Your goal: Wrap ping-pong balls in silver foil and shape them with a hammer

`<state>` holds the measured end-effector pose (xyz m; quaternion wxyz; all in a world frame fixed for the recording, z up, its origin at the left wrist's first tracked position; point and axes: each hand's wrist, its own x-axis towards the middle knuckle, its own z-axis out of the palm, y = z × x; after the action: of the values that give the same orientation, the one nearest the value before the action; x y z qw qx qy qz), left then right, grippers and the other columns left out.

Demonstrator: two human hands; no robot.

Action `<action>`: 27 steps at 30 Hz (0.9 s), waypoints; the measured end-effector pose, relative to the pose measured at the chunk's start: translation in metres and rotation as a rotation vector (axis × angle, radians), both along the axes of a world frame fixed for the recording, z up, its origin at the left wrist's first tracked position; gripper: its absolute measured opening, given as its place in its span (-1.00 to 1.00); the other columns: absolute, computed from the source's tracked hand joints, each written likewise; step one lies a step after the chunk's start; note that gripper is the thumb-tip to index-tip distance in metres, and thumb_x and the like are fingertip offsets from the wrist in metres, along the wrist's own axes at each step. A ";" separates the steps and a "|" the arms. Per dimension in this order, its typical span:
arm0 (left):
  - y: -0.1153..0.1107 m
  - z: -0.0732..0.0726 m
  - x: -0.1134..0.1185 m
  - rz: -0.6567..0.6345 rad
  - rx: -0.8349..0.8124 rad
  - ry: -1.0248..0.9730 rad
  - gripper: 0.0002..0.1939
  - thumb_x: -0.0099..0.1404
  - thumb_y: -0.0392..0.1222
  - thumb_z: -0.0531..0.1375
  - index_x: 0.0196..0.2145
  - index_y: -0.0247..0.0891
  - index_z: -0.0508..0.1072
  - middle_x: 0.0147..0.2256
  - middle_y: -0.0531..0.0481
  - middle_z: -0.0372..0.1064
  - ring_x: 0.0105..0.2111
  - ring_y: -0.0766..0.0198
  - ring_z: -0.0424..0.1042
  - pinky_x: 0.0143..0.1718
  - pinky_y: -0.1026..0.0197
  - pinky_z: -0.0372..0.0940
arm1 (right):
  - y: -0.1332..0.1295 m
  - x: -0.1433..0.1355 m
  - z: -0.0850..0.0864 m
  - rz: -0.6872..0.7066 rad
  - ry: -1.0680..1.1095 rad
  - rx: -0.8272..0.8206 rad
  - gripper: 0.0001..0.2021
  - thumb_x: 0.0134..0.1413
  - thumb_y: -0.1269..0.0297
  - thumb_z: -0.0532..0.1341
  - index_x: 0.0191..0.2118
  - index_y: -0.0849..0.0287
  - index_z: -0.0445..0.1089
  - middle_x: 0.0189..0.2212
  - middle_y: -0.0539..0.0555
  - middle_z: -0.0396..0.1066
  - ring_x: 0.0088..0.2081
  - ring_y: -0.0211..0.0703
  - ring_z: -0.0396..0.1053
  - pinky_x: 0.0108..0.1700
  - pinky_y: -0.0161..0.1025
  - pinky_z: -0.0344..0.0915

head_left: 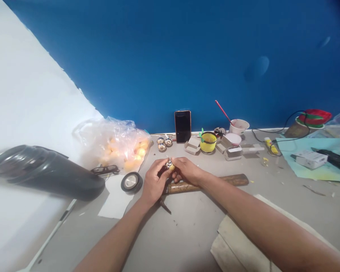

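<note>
Fingers of the left hand (153, 180) and right hand (189, 170) pinch a small shiny ball (169, 164) above a gray table (192, 226), near a wooden-handled tool (235, 180); close two-handed handling appears under way, and any turn calls for a light, steady grip.
</note>
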<state>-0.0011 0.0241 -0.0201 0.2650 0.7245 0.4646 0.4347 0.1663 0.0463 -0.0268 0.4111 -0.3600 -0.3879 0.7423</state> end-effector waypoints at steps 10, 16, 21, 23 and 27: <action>-0.001 0.001 0.001 0.000 0.035 0.037 -0.71 0.42 -0.18 0.20 0.07 -0.15 0.50 0.05 -0.08 0.46 0.02 0.16 0.49 0.11 0.09 0.38 | -0.001 0.001 -0.002 0.001 0.055 0.022 -0.53 0.30 -0.12 0.24 -0.31 0.28 0.44 -0.49 0.06 0.44 -0.54 -0.31 0.37 -0.51 -0.35 0.45; -0.004 0.005 0.002 -0.048 0.058 0.079 -0.63 0.45 -0.21 0.12 0.18 -0.12 0.43 0.07 -0.10 0.41 0.02 0.17 0.48 0.08 0.09 0.40 | 0.002 0.001 0.003 -0.032 0.035 -0.065 -0.48 0.33 -0.16 0.19 -0.37 0.28 0.43 -0.50 0.07 0.43 -0.55 -0.29 0.37 -0.56 -0.36 0.42; -0.007 0.005 0.004 0.033 -0.011 0.064 -0.61 0.28 -0.20 0.29 0.07 -0.17 0.42 -0.07 -0.04 0.48 -0.22 0.23 0.51 -0.09 0.14 0.46 | -0.005 0.002 0.007 -0.008 0.005 -0.014 -0.53 0.36 -0.08 0.19 -0.28 0.31 0.48 -0.49 0.09 0.47 -0.52 -0.29 0.41 -0.49 -0.40 0.43; -0.007 0.005 0.005 0.064 -0.002 0.051 -0.66 0.25 -0.20 0.31 -0.01 -0.19 0.45 -0.10 -0.03 0.49 -0.21 0.22 0.51 -0.12 0.15 0.46 | -0.006 0.001 0.008 0.012 0.003 -0.004 -0.53 0.37 -0.08 0.18 -0.27 0.31 0.49 -0.48 0.10 0.48 -0.49 -0.28 0.43 -0.47 -0.40 0.44; -0.006 0.006 0.006 0.015 0.019 0.054 -0.72 0.31 -0.23 0.24 -0.01 -0.18 0.49 -0.05 -0.06 0.51 -0.11 0.17 0.52 -0.04 0.11 0.45 | -0.006 0.001 0.010 0.019 -0.021 -0.025 -0.49 0.34 -0.14 0.19 -0.32 0.29 0.49 -0.52 0.08 0.45 -0.52 -0.29 0.41 -0.50 -0.40 0.42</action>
<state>0.0045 0.0181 -0.0140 0.2420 0.7351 0.4729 0.4213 0.1669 0.0403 -0.0170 0.3956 -0.3693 -0.3862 0.7470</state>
